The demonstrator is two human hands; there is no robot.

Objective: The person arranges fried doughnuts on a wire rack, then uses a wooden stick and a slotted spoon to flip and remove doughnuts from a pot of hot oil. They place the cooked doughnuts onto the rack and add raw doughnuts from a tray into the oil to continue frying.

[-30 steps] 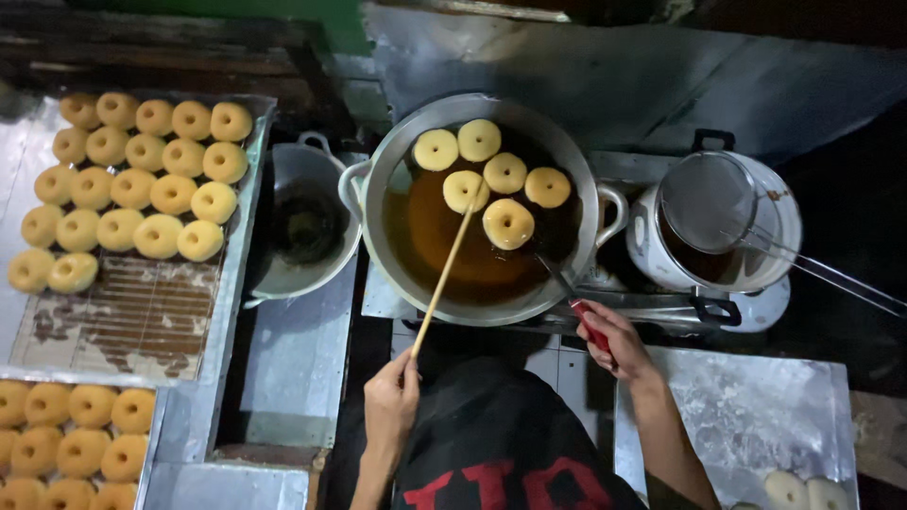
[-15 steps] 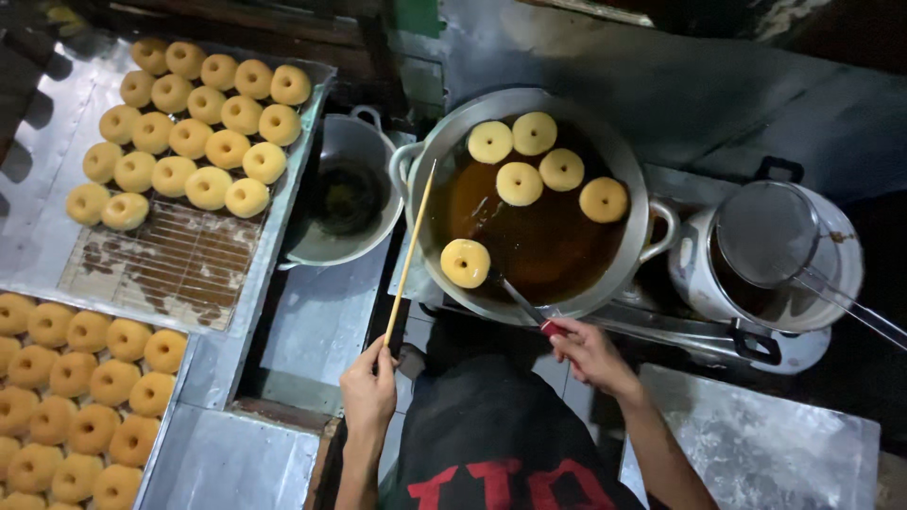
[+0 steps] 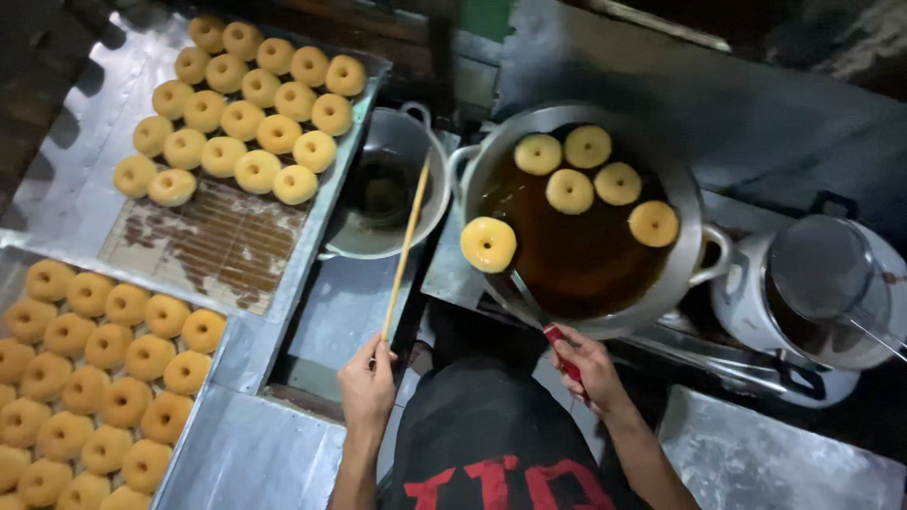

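Two trays of fried doughnuts fill the left of the metal worktop [image 3: 85, 189]: the near tray [image 3: 28, 274] at the lower left edge is packed with golden rings, and the far tray [image 3: 359, 104] toward the upper left corner carries its doughnuts on the far half, with a bare, oil-stained paper liner [image 3: 208, 241] on the near half. Just beside the far tray's right rim sits a small metal bowl [image 3: 425, 189] with dark liquid at its bottom.

The left hand [image 3: 368, 387] is clenched around the near end of a long wooden stick [image 3: 404, 250], which slants up and away so that its tip lies over the bowl's right rim — clear of the oil.

Next comes the wide frying pan [image 3: 680, 189] of dark oil. Five pale doughnuts [image 3: 586, 175] float in its far half, close together. One more doughnut [image 3: 488, 244] is at the pan's left rim, lifted on a thin metal tool [image 3: 524, 288] — its red handle [image 3: 564, 359] is gripped in the closed fingers of the right hand [image 3: 581, 373] at the pan's near edge.

At the right edge stands a pot [image 3: 746, 302] with a mesh strainer [image 3: 822, 269] resting over it.
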